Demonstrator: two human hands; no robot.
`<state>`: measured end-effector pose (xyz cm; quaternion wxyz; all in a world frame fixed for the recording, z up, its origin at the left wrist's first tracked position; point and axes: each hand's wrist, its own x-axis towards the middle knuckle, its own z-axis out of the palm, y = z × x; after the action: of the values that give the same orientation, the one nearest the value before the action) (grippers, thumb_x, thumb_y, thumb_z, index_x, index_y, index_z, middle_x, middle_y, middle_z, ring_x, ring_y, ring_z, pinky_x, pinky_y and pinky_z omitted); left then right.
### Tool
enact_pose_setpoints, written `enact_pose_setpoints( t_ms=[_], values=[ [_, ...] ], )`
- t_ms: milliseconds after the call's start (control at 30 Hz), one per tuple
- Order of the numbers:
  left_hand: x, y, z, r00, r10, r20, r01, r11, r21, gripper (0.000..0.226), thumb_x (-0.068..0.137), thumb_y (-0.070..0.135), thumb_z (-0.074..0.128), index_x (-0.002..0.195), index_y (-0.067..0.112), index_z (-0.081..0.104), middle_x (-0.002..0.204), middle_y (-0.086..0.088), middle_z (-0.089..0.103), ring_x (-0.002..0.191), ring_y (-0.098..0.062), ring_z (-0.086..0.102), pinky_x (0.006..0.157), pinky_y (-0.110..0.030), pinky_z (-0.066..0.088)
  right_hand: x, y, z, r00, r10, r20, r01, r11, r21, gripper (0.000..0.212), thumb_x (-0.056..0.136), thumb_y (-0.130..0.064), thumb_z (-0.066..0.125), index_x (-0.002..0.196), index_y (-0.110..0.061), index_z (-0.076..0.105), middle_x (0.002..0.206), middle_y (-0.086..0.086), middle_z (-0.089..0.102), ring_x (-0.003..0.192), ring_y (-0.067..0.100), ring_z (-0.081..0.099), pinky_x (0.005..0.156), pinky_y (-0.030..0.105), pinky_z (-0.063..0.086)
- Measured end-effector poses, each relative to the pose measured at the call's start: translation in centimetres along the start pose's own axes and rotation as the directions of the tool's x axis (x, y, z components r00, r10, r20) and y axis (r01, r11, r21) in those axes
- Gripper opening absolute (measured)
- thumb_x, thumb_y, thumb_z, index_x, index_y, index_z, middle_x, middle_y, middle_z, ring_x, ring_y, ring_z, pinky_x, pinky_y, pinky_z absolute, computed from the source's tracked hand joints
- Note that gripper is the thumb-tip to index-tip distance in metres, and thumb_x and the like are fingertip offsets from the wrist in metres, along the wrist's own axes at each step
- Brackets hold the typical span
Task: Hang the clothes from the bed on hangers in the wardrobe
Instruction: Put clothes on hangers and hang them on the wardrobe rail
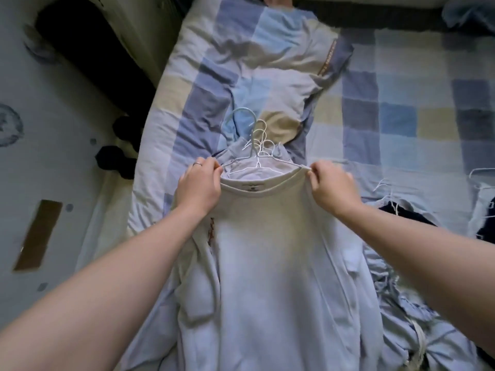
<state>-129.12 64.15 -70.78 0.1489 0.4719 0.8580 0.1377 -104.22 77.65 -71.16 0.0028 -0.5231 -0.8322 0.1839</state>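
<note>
Both hands — left hand (199,184), right hand (330,184) — pinch the pale shirt (267,236) collar in their fingers over hangers (257,153).

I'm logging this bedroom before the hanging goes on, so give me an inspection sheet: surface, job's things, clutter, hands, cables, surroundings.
Surface: bed under a rumpled checked quilt.
Job's things: pale top spread in front of the person, neck pointing away; bunch of wire hangers at its neckline, hooks pointing away; dark garment to the right, partly covered.
Clutter: what looks like a loose hanger at the right edge.
Hands: left hand and right hand each pinch one side of the top's collar.
Cables: nothing seen.
Surroundings: patterned floor on the left, dark items lying beside the bed.
</note>
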Motion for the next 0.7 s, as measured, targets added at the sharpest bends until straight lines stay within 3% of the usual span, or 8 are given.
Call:
enact_pose_setpoints(
  t_ms=[233,333,467,567,700],
  values=[
    [6.8,-3.9,9.9,0.997,0.008,0.075,-0.004,0.999,-0.048,0.022,0.102,0.027,0.043,0.102,0.01,0.056,0.11,-0.017,0.056,0.101,-0.038,0.055,0.081,-0.046,0.043,6.2,2.3,9.9,0.993,0.106,0.056,-0.103,0.993,-0.05,0.022,0.098,-0.032,0.042,0.096,-0.016,0.057,0.103,0.016,0.063,0.098,0.038,0.059,0.078,0.042,0.041],
    [7.7,-4.8,11.8,0.992,-0.024,0.12,0.034,0.997,-0.074,0.021,0.101,0.023,0.044,0.11,0.011,0.059,0.116,-0.016,0.058,0.108,-0.036,0.055,0.086,-0.044,0.043,6.6,2.1,11.6,0.975,0.161,0.153,-0.158,0.987,-0.029,0.029,0.098,-0.036,0.039,0.114,-0.019,0.056,0.118,0.013,0.061,0.112,0.036,0.055,0.087,0.043,0.041],
    [6.5,-4.4,11.5,0.975,-0.072,0.209,0.102,0.986,-0.133,0.032,0.1,0.026,0.048,0.129,0.013,0.056,0.132,-0.015,0.056,0.122,-0.034,0.05,0.097,-0.043,0.042,4.7,1.1,10.6,0.935,0.212,0.284,-0.222,0.975,0.002,0.048,0.099,-0.043,0.04,0.144,-0.026,0.034,0.145,0.006,0.045,0.132,0.032,0.041,0.104,0.048,0.033],
    [4.1,-3.3,9.6,0.972,-0.034,0.232,0.081,0.977,-0.197,0.04,0.099,0.031,0.051,0.136,0.015,0.052,0.141,-0.012,0.052,0.131,-0.03,0.045,0.107,-0.042,0.039,1.6,0.2,8.1,0.94,0.205,0.273,-0.215,0.977,0.007,0.053,0.099,-0.045,0.038,0.148,-0.029,0.025,0.153,-0.001,0.033,0.138,0.026,0.032,0.109,0.048,0.028],
    [-1.0,-0.6,5.4,0.965,0.025,0.262,0.023,0.984,-0.179,0.051,0.098,0.041,0.05,0.145,0.02,0.045,0.156,-0.006,0.038,0.146,-0.024,0.026,0.119,-0.042,0.023,-4.0,-1.1,4.0,0.949,0.185,0.256,-0.172,0.983,-0.071,0.058,0.098,-0.05,0.032,0.151,-0.031,0.017,0.157,-0.002,0.024,0.141,0.027,0.024,0.11,0.05,0.027]
  ],
)
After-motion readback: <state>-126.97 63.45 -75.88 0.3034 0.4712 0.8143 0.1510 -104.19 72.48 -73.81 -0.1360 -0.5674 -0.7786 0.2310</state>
